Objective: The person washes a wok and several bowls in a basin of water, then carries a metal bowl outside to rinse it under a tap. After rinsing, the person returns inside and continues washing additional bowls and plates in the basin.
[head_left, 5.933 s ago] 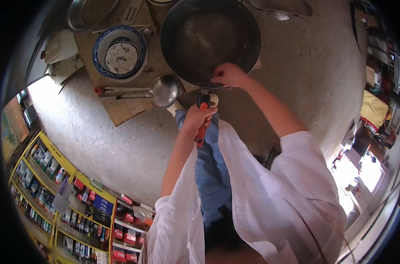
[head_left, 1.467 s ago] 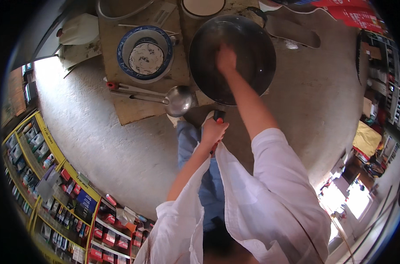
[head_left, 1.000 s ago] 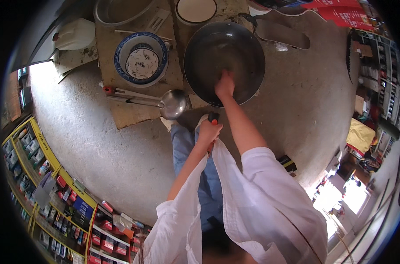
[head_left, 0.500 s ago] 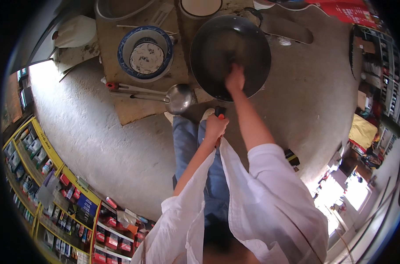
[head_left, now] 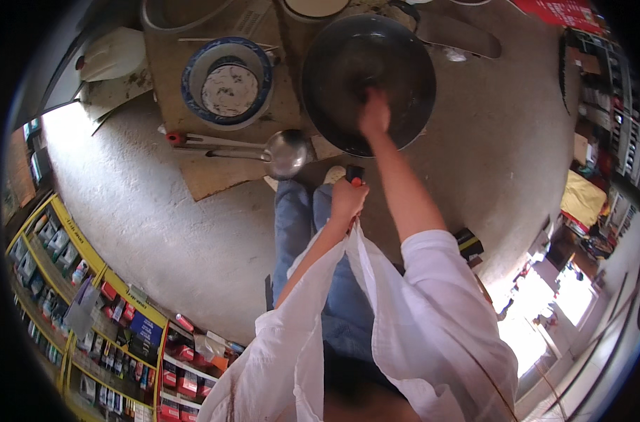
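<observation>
Black wok (head_left: 334, 84), just one: left fingers (head_left: 353, 200) clamp one handle (head_left: 354, 174); right fingers (head_left: 378, 102), cannot tell.

Right hand (head_left: 376, 116) in wok (head_left: 334, 77), left hand (head_left: 347, 201) — gripping handle (head_left: 356, 173)

the view comes from the wearer's head, through the left of two wide fisheye cameras worn side by side, facing steeply down past the wearer's own body to the floor (head_left: 193, 260). it stands upright and unmirrored. nearest the lens, the white shirt (head_left: 439, 323) fills the lower part around six o'clock, and bare forearms (head_left: 406, 190) run from there toward twelve. the dark pan (head_left: 369, 60) sits farther off, between twelve and one. straight edges curve near the rim, as on the yellow-edged shelving (head_left: 77, 228) at eight o'clock, and black corners close off the round field.
</observation>
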Tool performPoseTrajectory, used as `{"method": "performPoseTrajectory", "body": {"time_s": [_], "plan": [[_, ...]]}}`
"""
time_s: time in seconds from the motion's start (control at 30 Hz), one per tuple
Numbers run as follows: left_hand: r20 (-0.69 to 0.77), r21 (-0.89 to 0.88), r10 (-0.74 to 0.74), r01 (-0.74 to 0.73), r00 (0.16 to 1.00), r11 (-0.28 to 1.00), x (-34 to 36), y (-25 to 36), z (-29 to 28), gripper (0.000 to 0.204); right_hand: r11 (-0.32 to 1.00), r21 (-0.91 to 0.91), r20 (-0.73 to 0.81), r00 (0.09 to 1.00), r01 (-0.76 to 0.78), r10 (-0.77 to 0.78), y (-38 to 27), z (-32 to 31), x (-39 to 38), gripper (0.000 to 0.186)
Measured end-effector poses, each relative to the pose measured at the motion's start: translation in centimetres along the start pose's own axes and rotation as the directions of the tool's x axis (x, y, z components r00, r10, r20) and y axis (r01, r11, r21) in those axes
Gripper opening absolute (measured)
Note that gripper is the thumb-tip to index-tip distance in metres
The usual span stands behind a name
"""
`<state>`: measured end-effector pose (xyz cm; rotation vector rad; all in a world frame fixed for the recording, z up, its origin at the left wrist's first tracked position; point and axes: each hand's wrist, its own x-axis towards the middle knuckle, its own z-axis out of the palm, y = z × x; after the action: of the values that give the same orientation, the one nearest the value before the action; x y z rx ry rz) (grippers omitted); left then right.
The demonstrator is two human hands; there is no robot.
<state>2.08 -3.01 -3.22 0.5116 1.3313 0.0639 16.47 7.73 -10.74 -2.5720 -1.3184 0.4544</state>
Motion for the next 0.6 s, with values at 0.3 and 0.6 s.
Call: {"method": "performPoseTrajectory", "body": {"time_s": [0.3, 0.6], "plan": [[0.034, -0.007, -0.049, 0.050, 0.998, 0.999, -1.7, 2.6, -0.1, 0.014, 0.990, -0.060, -0.045, 0.991, 0.124, -0.127, -6.2, -0.5, 7.6, 0.020], [0.266, -0.275, -0.034, 0.110, 0.963, 0.955, -1.3, 1.4, -0.9, 0.015, 0.871, -0.468, 0.095, 0.989, 0.146, -0.114, 2.1, -6.5, 6.2, 0.019]]}}
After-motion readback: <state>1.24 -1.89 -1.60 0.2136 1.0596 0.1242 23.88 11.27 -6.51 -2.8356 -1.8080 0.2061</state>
